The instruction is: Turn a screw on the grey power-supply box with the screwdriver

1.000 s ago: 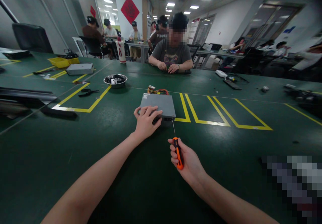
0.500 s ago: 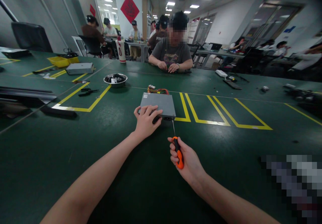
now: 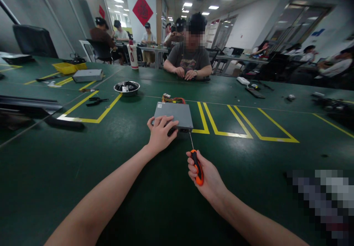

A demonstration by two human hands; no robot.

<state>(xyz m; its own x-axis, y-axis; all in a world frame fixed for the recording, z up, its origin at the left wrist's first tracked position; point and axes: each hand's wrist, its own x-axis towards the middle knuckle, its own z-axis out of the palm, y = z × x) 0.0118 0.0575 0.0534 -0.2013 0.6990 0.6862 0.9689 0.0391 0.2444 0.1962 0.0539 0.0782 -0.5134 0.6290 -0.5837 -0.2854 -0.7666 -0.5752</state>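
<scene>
Head view: screwdriver [image 3: 196, 163] points forward (slightly leftward) at box [image 3: 178, 112].

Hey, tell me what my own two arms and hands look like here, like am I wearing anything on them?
Your left hand and right hand are ungloved, with no ring, watch or bracelet visible. Both forearms are bare up to the picture's edge, with no sleeve in view.
</scene>
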